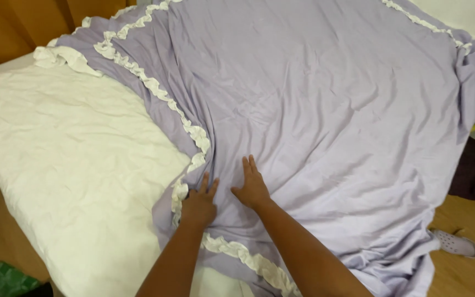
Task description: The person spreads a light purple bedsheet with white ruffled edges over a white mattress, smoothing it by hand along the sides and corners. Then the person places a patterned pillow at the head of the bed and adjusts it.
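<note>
**Both hands flat on a lilac bed cover**

The left hand [199, 204] rests palm down at the near left side of the lilac cover [325, 110], right on the line of its white ruffle trim [155, 88], with the fingers spread and lying on the cloth rather than pinching it. The right hand [252, 187] lies just beside it, a little farther in, also flat, its fingers straight and close together, pointing toward the far side. Neither hand closes on anything; both touch the fabric with open palms.

The cover stretches away from the hands to the far and right, over most of the bed. It is pale purple, thin, creased with soft folds that run out from the spot under the hands. The ruffle runs from the far left down past the left hand and along the near edge. Left of the ruffle lies a white crumpled duvet [67, 154]. At the near right the cover bunches and hangs toward the wooden floor [468, 275], where a pale clog shoe [457, 243] lies.
</note>
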